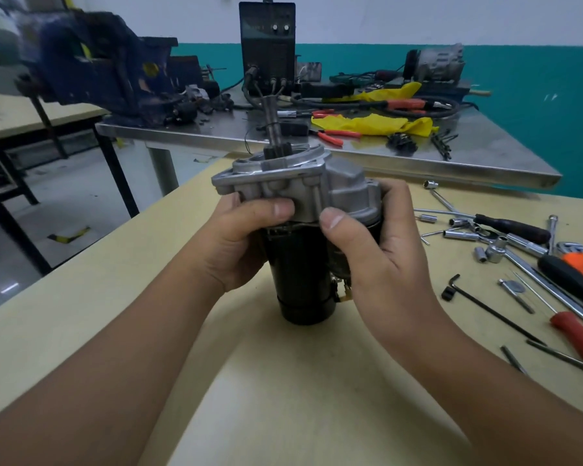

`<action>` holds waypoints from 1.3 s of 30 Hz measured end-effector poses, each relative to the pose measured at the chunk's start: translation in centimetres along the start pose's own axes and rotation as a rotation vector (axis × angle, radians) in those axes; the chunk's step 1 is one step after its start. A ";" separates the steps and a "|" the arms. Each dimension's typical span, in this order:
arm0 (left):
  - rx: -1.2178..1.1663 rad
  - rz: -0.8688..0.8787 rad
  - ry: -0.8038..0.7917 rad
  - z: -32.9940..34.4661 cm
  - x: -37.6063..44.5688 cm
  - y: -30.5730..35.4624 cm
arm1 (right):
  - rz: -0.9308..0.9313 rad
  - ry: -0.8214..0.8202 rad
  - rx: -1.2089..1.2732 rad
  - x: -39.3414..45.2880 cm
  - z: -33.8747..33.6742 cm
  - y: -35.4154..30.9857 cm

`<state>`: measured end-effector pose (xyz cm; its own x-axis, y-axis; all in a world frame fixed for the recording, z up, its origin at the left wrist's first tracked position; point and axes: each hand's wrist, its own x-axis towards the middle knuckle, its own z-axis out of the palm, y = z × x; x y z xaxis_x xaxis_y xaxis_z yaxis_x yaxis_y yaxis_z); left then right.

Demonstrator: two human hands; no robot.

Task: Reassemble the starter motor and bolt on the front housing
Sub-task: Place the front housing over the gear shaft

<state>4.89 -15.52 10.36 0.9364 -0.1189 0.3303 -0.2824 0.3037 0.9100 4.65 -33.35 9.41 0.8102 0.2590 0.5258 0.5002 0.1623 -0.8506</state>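
Starter motor (pixel 300 274) stands upright on the yellow table (pixel 81 314), black body down, shaft (pixel 270 119) with its gear sticking up out of the top. The grey front housing (pixel 283 186) sits over the top end of the motor; a thin dark gap shows under its lower edge, so it looks not fully seated. No bolts visible in it.

Handling, as a guess: heavy and rigid, a steel can with a cast metal cap, nothing soft. Smooth black can could slip; the housing's ribs and flange give better purchase. Best held by the housing sides, as now, keeping the motor's base on the table so the weight is carried. Keep fingers clear of the gap when pressing down.

Left hand (pixel 246 240) wraps the housing's left side, thumb flat across its front face, fingers curled behind. Right hand (pixel 381 240) grips the housing's right side, thumb pressed on its lower front edge, fingers curled round the bulged part. Both forearms come in low from the near edge, wrists about level with the motor's middle.

Sockets, a ratchet and screwdrivers (pixel 519 243) lie right of the motor.
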 end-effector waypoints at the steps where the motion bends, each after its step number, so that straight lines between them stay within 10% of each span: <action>1: -0.013 0.000 -0.009 -0.1 0.0 0.0 | 0.006 0.005 0.012 0.1 0.1 0.0; 14: -0.411 -0.229 -0.131 -1.5 -0.2 0.8 | 0.045 -0.010 0.130 0.2 -0.3 -0.1; 21: -0.232 -0.461 0.026 -1.0 0.3 1.7 | 0.043 -0.005 0.173 0.1 -0.3 -0.4; 39: -0.161 -0.405 0.200 1.0 0.2 2.4 | 0.219 0.038 0.276 0.9 -1.7 -1.1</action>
<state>4.25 -15.74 12.84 0.9906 -0.0785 -0.1121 0.1347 0.4154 0.8996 5.37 -34.87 10.85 0.9027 0.2812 0.3257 0.2157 0.3592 -0.9080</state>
